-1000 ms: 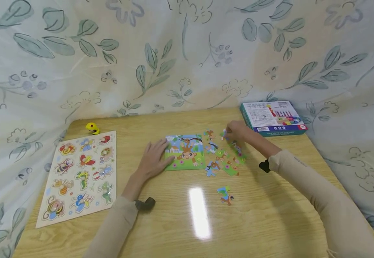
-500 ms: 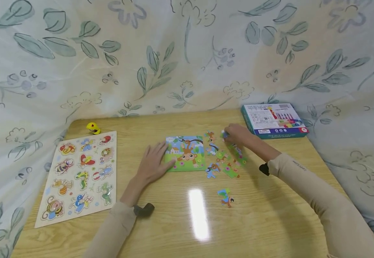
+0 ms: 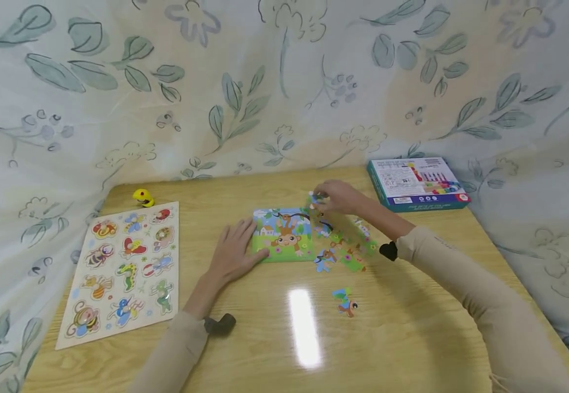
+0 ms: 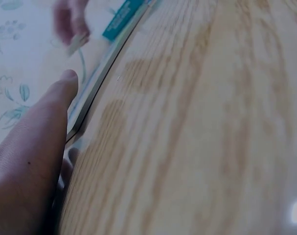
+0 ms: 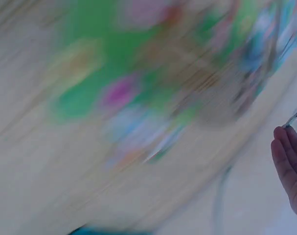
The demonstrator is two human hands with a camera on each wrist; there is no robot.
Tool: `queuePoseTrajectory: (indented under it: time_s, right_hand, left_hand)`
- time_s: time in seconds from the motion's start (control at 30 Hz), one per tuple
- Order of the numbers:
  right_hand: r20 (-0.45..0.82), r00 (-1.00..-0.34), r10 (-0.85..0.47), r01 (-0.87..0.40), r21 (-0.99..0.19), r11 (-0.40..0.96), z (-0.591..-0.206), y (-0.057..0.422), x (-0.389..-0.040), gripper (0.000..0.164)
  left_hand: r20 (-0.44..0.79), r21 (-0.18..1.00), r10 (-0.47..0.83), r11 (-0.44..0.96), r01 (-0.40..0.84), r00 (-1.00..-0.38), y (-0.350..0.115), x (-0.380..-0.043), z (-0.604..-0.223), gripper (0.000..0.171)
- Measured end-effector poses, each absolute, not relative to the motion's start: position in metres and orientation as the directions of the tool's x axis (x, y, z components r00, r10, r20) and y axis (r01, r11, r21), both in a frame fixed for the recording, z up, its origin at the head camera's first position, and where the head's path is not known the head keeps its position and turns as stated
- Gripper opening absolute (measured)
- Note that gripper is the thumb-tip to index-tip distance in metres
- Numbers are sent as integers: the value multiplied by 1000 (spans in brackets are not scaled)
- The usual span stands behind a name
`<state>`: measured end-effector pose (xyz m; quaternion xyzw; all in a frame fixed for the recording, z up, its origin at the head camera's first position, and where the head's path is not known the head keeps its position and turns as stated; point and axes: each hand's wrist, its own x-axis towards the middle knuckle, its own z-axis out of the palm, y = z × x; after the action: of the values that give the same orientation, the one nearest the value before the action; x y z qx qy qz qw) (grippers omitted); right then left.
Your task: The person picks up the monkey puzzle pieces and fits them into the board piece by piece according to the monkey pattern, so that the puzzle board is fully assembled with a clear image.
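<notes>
In the head view my left hand lies with extended fingers along the left edge of a square monkey puzzle board. My right hand pinches a small jigsaw piece by the board's top right corner. Loose jigsaw pieces are scattered right of the board, partly under the right forearm. One separate piece lies nearer the front. The left wrist view shows my left thumb beside the board's edge, the right hand beyond it. Pieces are motion-blurred in the right wrist view, where the right fingertips hold the piece's edge.
A wooden insect board lies on the left of the table. Behind it sits a small yellow toy. At the back right stands a printed box. A floral cloth hangs along the table's far side.
My right hand has picked a jigsaw piece from the far right of the scattered pieces and carried it left to the board's top right corner. My left hand has stayed in place.
</notes>
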<state>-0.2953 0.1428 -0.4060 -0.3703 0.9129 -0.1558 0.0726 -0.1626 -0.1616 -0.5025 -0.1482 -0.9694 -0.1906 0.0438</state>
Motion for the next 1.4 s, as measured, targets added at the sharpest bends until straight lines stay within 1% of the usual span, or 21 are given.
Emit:
queuePoseTrajectory:
  time_s: [0.13, 0.2, 0.3, 0.4, 0.53, 0.77, 1.1, 1.4]
  right_hand:
    - [-3, -593, -805, -755, -347, 557, -410, 94, -283, 37]
    - [-5, -550, -835, -780, -355, 515, -412, 73, -279, 37]
    - [-23, -504, -864, -805, -352, 479, -414, 49, -276, 36]
    - [-57, -482, -874, -822, -316, 474, -417, 34, -276, 35]
    - [-106, -478, -872, -832, -264, 489, -419, 27, -279, 35]
    - [-187, -510, -840, -808, -232, 542, -422, 21, -286, 37]
    - [-213, -523, -825, -781, -268, 564, -425, 20, -287, 37]
    - [-209, -528, -823, -790, -234, 566, -427, 19, -287, 36]
  left_hand:
    - [104, 330, 272, 898, 291, -957, -164, -160, -504, 90]
    - [96, 319, 273, 903, 289, -957, -165, -160, -505, 92]
    - [101, 309, 273, 905, 291, -957, -165, -161, -506, 93]
    - [103, 299, 276, 908, 294, -956, -165, -162, -506, 93]
    - [82, 281, 282, 914, 293, -956, -164, -164, -503, 93]
    - [71, 277, 277, 917, 286, -958, -164, -165, -500, 93]
    - [67, 269, 283, 918, 291, -957, -164, -165, -501, 93]
    - [73, 269, 288, 916, 297, -955, -164, -163, -500, 93]
